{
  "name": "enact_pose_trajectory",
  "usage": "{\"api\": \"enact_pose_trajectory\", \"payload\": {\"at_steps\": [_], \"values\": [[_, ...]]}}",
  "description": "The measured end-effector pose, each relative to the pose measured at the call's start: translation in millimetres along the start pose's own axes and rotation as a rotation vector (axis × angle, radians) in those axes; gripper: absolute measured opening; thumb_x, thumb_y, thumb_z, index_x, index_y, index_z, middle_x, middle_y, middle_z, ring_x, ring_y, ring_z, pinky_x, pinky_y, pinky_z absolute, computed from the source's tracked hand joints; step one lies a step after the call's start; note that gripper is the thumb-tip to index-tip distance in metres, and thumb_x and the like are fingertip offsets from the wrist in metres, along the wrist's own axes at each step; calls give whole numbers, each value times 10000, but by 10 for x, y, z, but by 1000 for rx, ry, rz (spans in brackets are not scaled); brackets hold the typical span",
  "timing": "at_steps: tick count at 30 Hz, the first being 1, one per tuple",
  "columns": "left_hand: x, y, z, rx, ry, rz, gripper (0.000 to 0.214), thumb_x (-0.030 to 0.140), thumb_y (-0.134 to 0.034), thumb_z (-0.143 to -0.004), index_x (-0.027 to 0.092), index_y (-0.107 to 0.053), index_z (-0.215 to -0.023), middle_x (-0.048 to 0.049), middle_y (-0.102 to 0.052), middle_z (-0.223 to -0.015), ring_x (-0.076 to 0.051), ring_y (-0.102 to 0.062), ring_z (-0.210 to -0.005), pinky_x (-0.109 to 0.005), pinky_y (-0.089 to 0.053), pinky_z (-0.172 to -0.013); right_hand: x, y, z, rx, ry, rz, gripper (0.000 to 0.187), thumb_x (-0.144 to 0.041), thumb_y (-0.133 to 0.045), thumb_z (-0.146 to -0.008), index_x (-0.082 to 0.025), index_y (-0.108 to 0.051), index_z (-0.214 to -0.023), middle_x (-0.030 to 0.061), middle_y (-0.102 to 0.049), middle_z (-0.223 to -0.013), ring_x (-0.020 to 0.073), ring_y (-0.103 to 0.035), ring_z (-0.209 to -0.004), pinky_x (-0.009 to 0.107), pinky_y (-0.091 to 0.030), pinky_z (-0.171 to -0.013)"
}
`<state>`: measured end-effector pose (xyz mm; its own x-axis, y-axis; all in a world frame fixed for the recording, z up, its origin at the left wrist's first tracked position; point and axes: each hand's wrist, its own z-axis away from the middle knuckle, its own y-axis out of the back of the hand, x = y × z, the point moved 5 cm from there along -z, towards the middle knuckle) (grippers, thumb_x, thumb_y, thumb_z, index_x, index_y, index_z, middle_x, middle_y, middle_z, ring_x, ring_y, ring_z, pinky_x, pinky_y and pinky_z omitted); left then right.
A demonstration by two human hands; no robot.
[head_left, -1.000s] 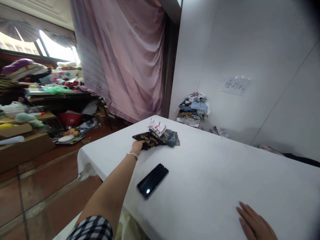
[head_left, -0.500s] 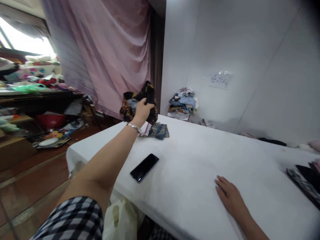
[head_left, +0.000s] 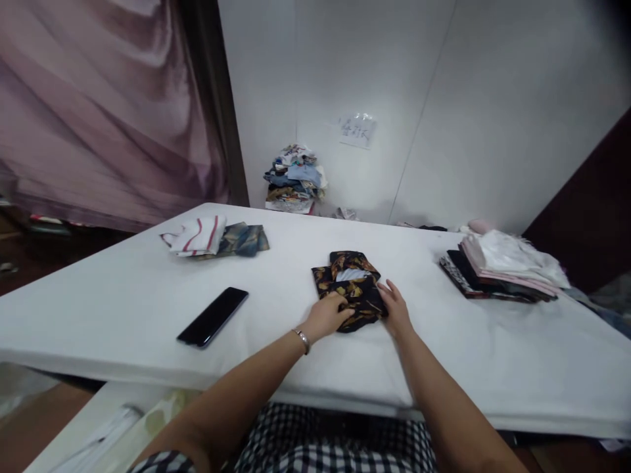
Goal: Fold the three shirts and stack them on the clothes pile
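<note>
A folded black shirt [head_left: 357, 286] with a gold and brown leaf print lies on the white-covered table, a pale patch showing in its neck-like opening. My left hand [head_left: 328, 314], with a silver bracelet at the wrist, has its fingers curled onto the near left part of the shirt. At the shirt's right edge rests my right hand [head_left: 396, 309], fingers stretched out and touching the fabric. To the left of my left hand, a black phone [head_left: 214, 316] lies flat on the table.
A white cloth with red stripes [head_left: 197, 236] and a blue-brown folded garment [head_left: 244, 240] lie at the back left. Several folded garments form a stack [head_left: 507, 266] at the right. Behind the table, a clothes pile [head_left: 296, 176] stands against the wall.
The black shirt has come from the far left, held up in my left hand, down onto the table in front of me. My right hand now touches it. The view has turned right.
</note>
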<state>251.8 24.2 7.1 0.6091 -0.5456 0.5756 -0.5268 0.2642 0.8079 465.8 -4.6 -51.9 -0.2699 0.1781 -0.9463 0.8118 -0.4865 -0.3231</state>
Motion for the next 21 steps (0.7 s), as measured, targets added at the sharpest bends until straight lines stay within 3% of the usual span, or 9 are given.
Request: {"api": "enact_pose_trajectory", "payload": {"at_steps": [3,6,9,12,15,18,21], "values": [[65,136,-115,106,83,-34,339,411,-577,-865,213,-636,-1133,-106,-623,-1176,-267,-630,-1025,-385,-484,-902,27,-40,-37,-37,2,-7,689,-405,-786,-664,-243,-571,-1299,108,-644,-1326,299,-629,-1179,507,-494,-1020],[99,144,-235,188,146,109,468,319,-709,-758,231,-603,-1205,-113,-586,-1292,-290,-547,-1212,-386,-416,-1023,30,-87,-51,-77,65,60,706,-413,-794,-638,-212,-593,-1285,125,-636,-1333,304,-590,-1235,516,-431,-1082],[-15,26,-345,215,291,289,317,184,-745,-678,202,-683,-988,-138,-639,-1207,-318,-543,-1238,-400,-397,-1049,13,-128,-38,-114,152,176,681,-411,-796,-629,-199,-630,-1254,123,-634,-1336,301,-556,-1273,506,-382,-1126],[-174,-13,-431,246,403,414,48,163,-683,-733,186,-682,-775,-146,-703,-1042,-318,-621,-1128,-408,-455,-985,13,-134,-28,-111,175,220,666,-431,-781,-642,-207,-640,-1253,114,-645,-1320,305,-562,-1262,509,-398,-1112],[-351,130,-448,330,496,633,164,207,-554,-851,176,-694,-931,-122,-740,-986,-261,-686,-985,-380,-531,-878,30,-121,-31,-92,158,211,675,-430,-767,-646,-208,-631,-1269,122,-633,-1332,302,-576,-1239,490,-441,-1072],[-559,386,-353,486,569,861,358,274,-388,-952,163,-605,-1215,-109,-731,-1118,-197,-706,-937,-330,-573,-818,60,-117,-36,-93,157,238,660,-395,-758,-639,-208,-636,-1261,123,-649,-1299,281,-622,-1148,447,-503,-988],[-782,537,-154,637,654,1020,412,283,-367,-963,156,-552,-1308,-121,-708,-1190,-203,-708,-970,-336,-590,-829,116,-108,-34,-101,109,285,623,-412,-749,-633,-197,-665,-1212,95,-732,-1066,245,-679,-904,404,-559,-813]]}}
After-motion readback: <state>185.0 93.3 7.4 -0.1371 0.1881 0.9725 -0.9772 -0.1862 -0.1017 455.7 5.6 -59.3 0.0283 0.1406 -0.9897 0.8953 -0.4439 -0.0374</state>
